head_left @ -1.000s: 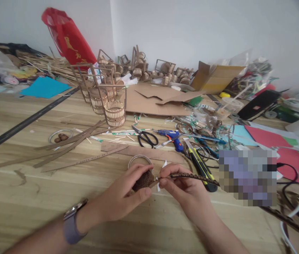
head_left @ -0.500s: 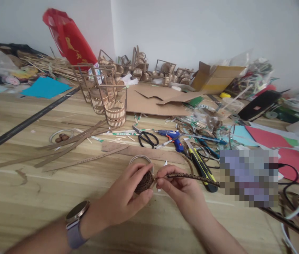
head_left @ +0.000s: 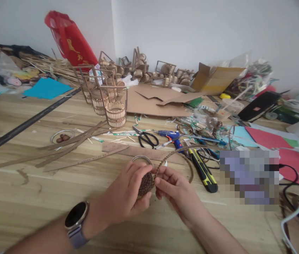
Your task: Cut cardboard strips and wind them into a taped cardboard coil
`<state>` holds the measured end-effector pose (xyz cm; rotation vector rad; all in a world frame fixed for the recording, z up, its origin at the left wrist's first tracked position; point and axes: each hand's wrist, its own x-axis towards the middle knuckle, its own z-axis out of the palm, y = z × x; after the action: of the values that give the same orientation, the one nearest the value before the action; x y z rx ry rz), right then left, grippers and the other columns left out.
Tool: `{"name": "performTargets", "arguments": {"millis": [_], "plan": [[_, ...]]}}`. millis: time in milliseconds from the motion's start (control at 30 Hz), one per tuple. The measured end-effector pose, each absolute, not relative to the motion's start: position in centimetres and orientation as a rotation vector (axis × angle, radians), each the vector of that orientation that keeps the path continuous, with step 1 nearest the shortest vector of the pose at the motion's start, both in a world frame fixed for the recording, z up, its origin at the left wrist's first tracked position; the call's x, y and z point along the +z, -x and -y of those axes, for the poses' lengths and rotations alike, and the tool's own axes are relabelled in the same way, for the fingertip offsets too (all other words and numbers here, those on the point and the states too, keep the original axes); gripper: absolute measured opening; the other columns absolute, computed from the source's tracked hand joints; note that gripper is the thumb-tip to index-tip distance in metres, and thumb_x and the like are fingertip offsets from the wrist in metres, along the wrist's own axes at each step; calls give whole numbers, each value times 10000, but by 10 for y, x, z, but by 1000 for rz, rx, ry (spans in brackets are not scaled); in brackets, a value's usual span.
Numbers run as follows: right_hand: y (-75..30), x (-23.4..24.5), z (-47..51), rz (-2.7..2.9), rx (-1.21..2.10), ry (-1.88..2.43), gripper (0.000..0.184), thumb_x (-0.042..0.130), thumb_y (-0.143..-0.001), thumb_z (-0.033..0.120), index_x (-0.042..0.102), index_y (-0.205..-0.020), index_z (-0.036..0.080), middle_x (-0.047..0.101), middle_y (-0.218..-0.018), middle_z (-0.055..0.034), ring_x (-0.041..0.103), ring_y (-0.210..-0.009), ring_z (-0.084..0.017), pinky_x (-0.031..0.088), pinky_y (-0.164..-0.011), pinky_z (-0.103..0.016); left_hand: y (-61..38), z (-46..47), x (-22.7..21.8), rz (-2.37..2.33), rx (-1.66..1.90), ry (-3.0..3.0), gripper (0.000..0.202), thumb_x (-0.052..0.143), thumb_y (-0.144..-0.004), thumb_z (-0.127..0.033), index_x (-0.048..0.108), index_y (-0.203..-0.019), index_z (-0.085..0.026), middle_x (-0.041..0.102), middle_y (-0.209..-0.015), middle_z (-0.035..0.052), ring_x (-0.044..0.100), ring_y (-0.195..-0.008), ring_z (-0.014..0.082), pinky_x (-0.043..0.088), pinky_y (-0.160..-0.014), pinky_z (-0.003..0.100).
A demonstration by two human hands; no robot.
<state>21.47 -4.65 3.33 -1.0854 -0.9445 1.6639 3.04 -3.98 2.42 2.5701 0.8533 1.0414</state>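
Note:
A tight round coil of brown corrugated cardboard strip point(head_left: 146, 184) rests in my left hand point(head_left: 120, 197), its fingers and thumb closed about the edge. At the coil's right side, my right hand point(head_left: 178, 194) pinches the strip between thumb and fingers. From that pinch the loose cardboard strip point(head_left: 174, 151) arches up and away to the right. Just behind the coil lies a pale ring point(head_left: 142, 157), partly covered by my left hand. A watch point(head_left: 77, 215) is on my left wrist.
Beyond my hands lie black-handled scissors point(head_left: 148, 138), a blue glue gun point(head_left: 172, 137) and a yellow-black utility knife point(head_left: 203, 173). Flat cardboard strips point(head_left: 80, 143) spread leftward. Small slatted buckets with handles point(head_left: 115, 114) stand farther back. A blurred patch point(head_left: 247, 181) hides part of the right side.
The loose strip, earlier stretched straight to the right, now bows upward in an arc. My right hand has turned slightly at the coil; my left hand stays around it.

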Motion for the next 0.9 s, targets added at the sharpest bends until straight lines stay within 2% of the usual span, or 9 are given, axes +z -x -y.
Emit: {"name": "performTargets", "arguments": {"millis": [167,367,600,800,900], "plan": [[-216,37,47,1050,1723,1214,426,822,-664,532,634,-610,154,594,-562,35,505,-423,-68,413,-440,-207,-29,36,23,-847,1004,-2706,508,469,-890,-139,315,-1374,-150,572,-1185,169,562,-1078,313,475,-942,523],[-218,41,46,1129,1741,1240,421,802,-670,542,642,-579,164,601,-552,41,520,-404,-66,407,-421,-195,-27,32,22,-696,1043,-2836,418,471,-869,-117,381,-1275,-157,588,-1079,146,565,-1002,309,503,-850,492],[-222,36,45,1168,1832,1216,447,796,-665,564,634,-575,157,611,-534,42,525,-369,-58,367,-380,-174,-25,34,30,-625,834,-2966,279,479,-821,-87,412,-1081,-162,580,-1018,152,546,-876,276,538,-746,443],[-219,34,46,1120,1906,1223,466,820,-636,565,620,-583,147,626,-540,35,554,-367,-67,383,-374,-170,-19,31,24,-532,872,-2873,336,538,-821,-102,405,-1125,-157,580,-1081,171,580,-964,288,546,-822,456],[-216,35,48,1065,1824,1199,479,828,-626,571,600,-567,153,611,-528,43,545,-364,-67,392,-376,-179,-17,27,19,-532,1002,-2743,452,574,-875,-168,354,-1270,-150,546,-1250,234,575,-1143,334,526,-921,499]]}}
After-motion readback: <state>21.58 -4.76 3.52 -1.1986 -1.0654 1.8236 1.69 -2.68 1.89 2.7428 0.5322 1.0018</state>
